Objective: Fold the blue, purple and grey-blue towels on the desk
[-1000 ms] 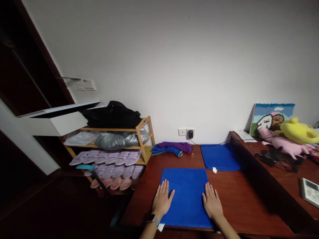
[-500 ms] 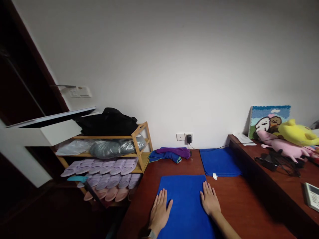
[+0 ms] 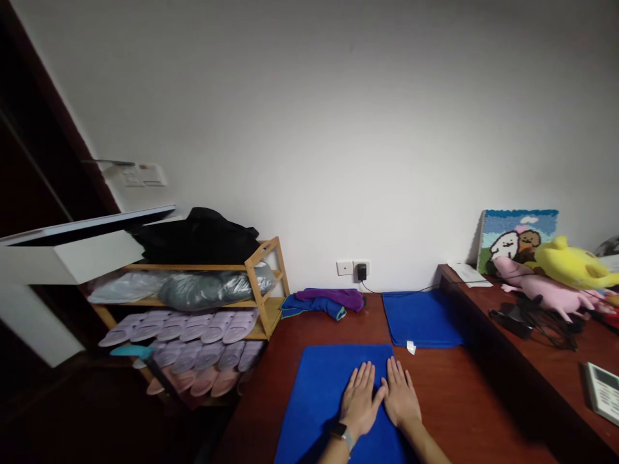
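Note:
A blue towel (image 3: 314, 393) lies flat on the reddish wooden table (image 3: 449, 399) right in front of me. My left hand (image 3: 358, 399) and my right hand (image 3: 400, 399) rest flat on the towel's right part, side by side and almost touching, fingers stretched out. A watch sits on my left wrist. Neither hand holds anything.
A second blue towel (image 3: 420, 317) lies folded near the wall, with a purple and blue pile of cloths (image 3: 324, 301) to its left. A wooden rack (image 3: 264, 283) of slippers stands at left. Plush toys (image 3: 556, 277), cables and a calculator (image 3: 602, 390) lie on the raised shelf at right.
My left hand has slid right across the towel until it lies next to my right hand. The view has tilted up and shifted a little.

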The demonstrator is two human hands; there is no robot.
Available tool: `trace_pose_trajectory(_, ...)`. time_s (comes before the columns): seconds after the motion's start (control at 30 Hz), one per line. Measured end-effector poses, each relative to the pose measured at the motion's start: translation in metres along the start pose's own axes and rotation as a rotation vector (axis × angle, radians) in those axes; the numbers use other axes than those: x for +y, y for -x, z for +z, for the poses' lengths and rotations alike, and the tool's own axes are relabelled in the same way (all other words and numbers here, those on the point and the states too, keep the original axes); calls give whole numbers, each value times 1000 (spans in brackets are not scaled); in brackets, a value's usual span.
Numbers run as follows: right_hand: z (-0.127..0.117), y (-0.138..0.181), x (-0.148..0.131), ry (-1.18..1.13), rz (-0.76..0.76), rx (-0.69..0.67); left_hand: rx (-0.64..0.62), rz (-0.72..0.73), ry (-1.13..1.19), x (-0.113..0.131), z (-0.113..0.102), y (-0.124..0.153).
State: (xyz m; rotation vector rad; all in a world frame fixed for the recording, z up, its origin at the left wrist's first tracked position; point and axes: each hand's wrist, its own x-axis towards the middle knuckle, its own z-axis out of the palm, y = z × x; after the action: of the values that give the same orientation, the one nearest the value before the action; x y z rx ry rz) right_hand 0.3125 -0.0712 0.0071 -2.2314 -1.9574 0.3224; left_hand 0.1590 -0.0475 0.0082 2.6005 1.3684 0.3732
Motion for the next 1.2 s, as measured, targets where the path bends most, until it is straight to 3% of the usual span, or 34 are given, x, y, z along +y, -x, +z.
trace_pose_trajectory(0.23, 1, 1, -2, 5, 35, -5, 19, -348, -122, -108, -55, 61)
trace_pose_trajectory(0.4, 1, 0, -4, 5, 62, -29, 70, -408, -165, -141, -59, 80)
trace_pose_trajectory(0.67, -20, -37, -9, -26, 24, 5, 130, -372, -178, -156, -38, 77)
trace_pose_trajectory(1.0, 3, -52, -1, -46, 16, 39, 123, -394, -197, -162, -39, 75)
trace_pose_trajectory(1.1, 3, -53, -1, -58, 9, 46, 214, -388, -218, -140, -41, 54)
trace_pose_trajectory(1.2, 4, -54, 0, -43, 15, 45, 195, -206, -157, -89, -33, 14)
